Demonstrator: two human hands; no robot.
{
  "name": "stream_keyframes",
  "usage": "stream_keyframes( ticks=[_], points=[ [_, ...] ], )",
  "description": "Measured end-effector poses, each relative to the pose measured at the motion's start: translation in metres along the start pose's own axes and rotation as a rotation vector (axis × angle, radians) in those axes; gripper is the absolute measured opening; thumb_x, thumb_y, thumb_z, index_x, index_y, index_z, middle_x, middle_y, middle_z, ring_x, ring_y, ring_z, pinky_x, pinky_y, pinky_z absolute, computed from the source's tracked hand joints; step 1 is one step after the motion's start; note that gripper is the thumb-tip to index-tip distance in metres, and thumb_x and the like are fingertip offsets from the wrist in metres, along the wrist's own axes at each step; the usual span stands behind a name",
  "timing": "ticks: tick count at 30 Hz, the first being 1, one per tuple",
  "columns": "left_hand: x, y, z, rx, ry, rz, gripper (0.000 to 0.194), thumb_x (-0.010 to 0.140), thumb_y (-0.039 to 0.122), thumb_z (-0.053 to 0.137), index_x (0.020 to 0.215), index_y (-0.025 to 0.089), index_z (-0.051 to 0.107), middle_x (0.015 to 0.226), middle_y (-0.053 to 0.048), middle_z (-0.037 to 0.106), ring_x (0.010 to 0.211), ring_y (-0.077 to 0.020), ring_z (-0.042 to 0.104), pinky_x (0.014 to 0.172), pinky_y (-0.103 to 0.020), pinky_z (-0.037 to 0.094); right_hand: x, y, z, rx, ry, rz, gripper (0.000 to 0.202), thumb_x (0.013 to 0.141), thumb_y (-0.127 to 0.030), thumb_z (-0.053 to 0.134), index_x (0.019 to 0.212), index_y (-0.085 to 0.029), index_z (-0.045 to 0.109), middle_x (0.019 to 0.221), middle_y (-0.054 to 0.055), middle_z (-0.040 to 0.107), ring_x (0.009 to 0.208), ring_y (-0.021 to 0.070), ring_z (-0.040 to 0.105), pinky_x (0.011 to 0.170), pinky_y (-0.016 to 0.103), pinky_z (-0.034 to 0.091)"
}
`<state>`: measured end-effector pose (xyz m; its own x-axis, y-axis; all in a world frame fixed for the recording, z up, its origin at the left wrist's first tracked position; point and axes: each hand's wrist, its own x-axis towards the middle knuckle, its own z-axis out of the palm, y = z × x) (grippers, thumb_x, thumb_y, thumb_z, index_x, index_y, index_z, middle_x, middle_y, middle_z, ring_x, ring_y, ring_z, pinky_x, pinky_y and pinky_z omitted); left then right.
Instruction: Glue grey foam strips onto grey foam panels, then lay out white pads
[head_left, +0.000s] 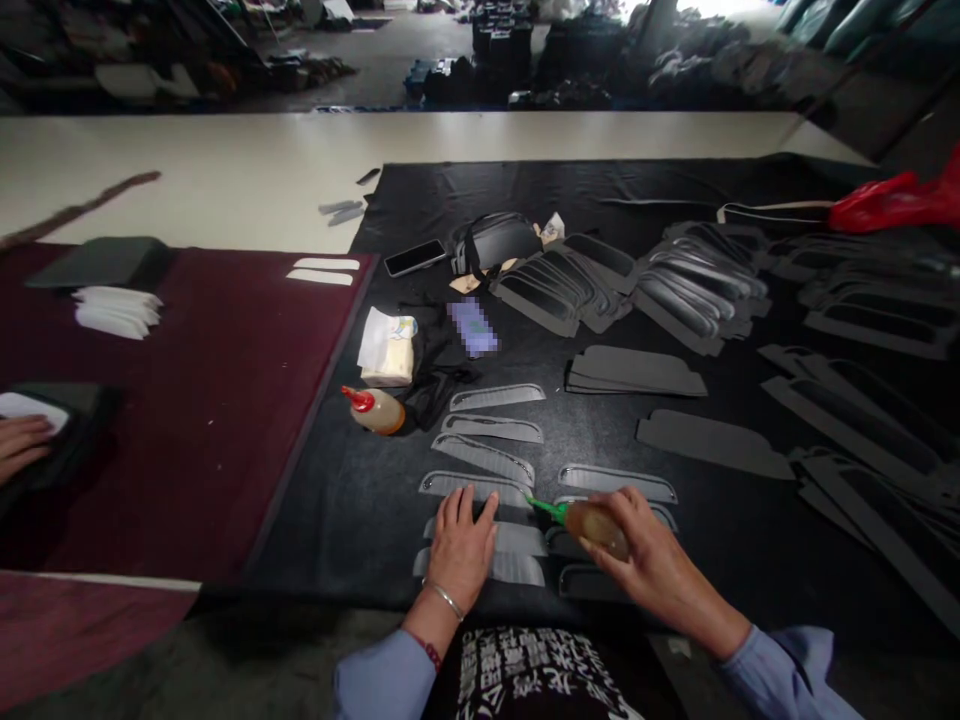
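Note:
My right hand [645,555] is wrapped round a squeeze bottle [589,522] of amber liquid. Its green nozzle [547,507] points left, the tip at the right end of a grey curved strip [442,483]. A shiny wet line runs along that strip's upper edge. With fingers spread, my left hand [461,545] lies flat at the strip's lower edge. Below it are more grey strips [517,568], partly covered by the hand. Farther up lie several similar strips [495,430] with glossy edges, and another column [619,482] sits to the right.
A second bottle with a red cap [379,410] lies left of the strips, below a tissue pack [388,350]. Dark cut panels [637,370] and piled curved pieces [697,285] occupy the right. A phone [415,258] lies farther back. Another person's hand [22,440] is at far left.

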<state>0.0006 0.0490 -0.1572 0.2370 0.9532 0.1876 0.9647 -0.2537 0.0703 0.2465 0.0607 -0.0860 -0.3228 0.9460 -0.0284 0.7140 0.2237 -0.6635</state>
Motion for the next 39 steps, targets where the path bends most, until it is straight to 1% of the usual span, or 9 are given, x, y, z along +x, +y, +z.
stream_keyframes(
  ticks=[7, 13, 16, 20, 24, 27, 33, 36, 39],
  points=[
    [0.002, -0.001, -0.006, -0.035, -0.075, -0.019, 0.04, 0.081, 0.026, 0.052, 0.121, 0.03, 0.053, 0.118, -0.011, 0.05, 0.11, -0.0275, 0.043, 0.093, -0.046, 0.041, 0.001, 0.002, 0.0, 0.013, 0.018, -0.013, 0.023, 0.082, -0.029, 0.054, 0.104, -0.023, 0.048, 0.095, 0.005, 0.049, 0.084, 0.0193, 0.054, 0.074, 0.035, 0.048],
    [0.003, -0.002, -0.008, -0.038, -0.093, 0.005, 0.04, 0.08, 0.026, 0.053, 0.12, 0.029, 0.052, 0.118, -0.011, 0.049, 0.109, -0.0281, 0.042, 0.091, -0.047, 0.042, 0.018, -0.002, 0.016, 0.096, 0.12, -0.018, 0.023, 0.078, -0.033, 0.057, 0.098, -0.022, 0.052, 0.093, 0.006, 0.052, 0.085, 0.0207, 0.055, 0.075, 0.036, 0.047],
    [0.004, -0.002, -0.008, -0.054, -0.081, 0.011, 0.041, 0.08, 0.024, 0.054, 0.12, 0.028, 0.05, 0.117, -0.01, 0.049, 0.108, -0.0276, 0.043, 0.09, -0.047, 0.042, 0.021, -0.004, 0.02, 0.243, 0.198, 0.086, 0.031, 0.074, -0.04, 0.059, 0.097, -0.021, 0.051, 0.093, 0.005, 0.056, 0.086, 0.021, 0.056, 0.076, 0.036, 0.048],
    [0.004, -0.001, -0.006, -0.086, -0.056, -0.021, 0.041, 0.077, 0.023, 0.057, 0.117, 0.017, 0.049, 0.116, -0.013, 0.05, 0.109, -0.0276, 0.043, 0.092, -0.047, 0.042, 0.016, -0.005, 0.013, 0.467, 0.179, 0.301, 0.041, 0.07, -0.05, 0.06, 0.097, -0.022, 0.051, 0.086, 0.002, 0.061, 0.073, 0.0185, 0.06, 0.063, 0.03, 0.05],
    [0.002, 0.0, 0.003, -0.046, 0.002, -0.021, 0.04, 0.072, 0.032, 0.066, 0.107, 0.018, 0.053, 0.113, -0.01, 0.053, 0.105, -0.0257, 0.048, 0.089, -0.043, 0.047, 0.012, -0.002, 0.011, 0.483, 0.313, 0.386, 0.043, 0.064, -0.055, 0.063, 0.091, -0.023, 0.056, 0.083, 0.003, 0.066, 0.072, 0.0204, 0.062, 0.062, 0.028, 0.05],
    [0.002, -0.003, 0.01, -0.048, 0.103, -0.028, 0.041, 0.067, 0.035, 0.07, 0.1, 0.018, 0.054, 0.11, -0.01, 0.055, 0.103, -0.0253, 0.051, 0.086, -0.043, 0.049, 0.014, 0.0, 0.016, 0.473, 0.383, 0.414, 0.043, 0.06, -0.056, 0.064, 0.088, -0.024, 0.058, 0.078, 0.002, 0.066, 0.068, 0.0197, 0.062, 0.057, 0.026, 0.049],
    [-0.012, -0.01, -0.009, -0.064, 0.202, 0.037, 0.021, 0.08, 0.024, 0.056, 0.099, 0.015, 0.056, 0.105, -0.011, 0.059, 0.101, -0.0254, 0.053, 0.086, -0.046, 0.048, 0.013, -0.009, 0.015, 0.465, 0.287, 0.36, 0.043, 0.063, -0.053, 0.064, 0.092, -0.022, 0.056, 0.084, 0.003, 0.065, 0.074, 0.0182, 0.061, 0.063, 0.026, 0.05],
    [-0.028, -0.01, -0.014, -0.139, 0.127, 0.095, 0.025, 0.083, 0.024, 0.05, 0.106, 0.015, 0.055, 0.105, -0.011, 0.06, 0.102, -0.0239, 0.053, 0.086, -0.042, 0.048, 0.013, -0.011, 0.016, 0.446, 0.209, 0.38, 0.045, 0.064, -0.053, 0.065, 0.095, -0.022, 0.054, 0.086, 0.003, 0.064, 0.073, 0.0176, 0.061, 0.062, 0.026, 0.051],
    [-0.043, -0.008, -0.008, -0.181, 0.043, 0.115, 0.035, 0.083, 0.031, 0.051, 0.115, 0.015, 0.052, 0.113, -0.01, 0.06, 0.108, -0.0243, 0.052, 0.09, -0.041, 0.047, 0.013, -0.016, 0.02, 0.467, 0.154, 0.389, 0.045, 0.064, -0.052, 0.066, 0.096, -0.022, 0.054, 0.086, 0.002, 0.064, 0.071, 0.0172, 0.061, 0.061, 0.026, 0.051]
  ],
)
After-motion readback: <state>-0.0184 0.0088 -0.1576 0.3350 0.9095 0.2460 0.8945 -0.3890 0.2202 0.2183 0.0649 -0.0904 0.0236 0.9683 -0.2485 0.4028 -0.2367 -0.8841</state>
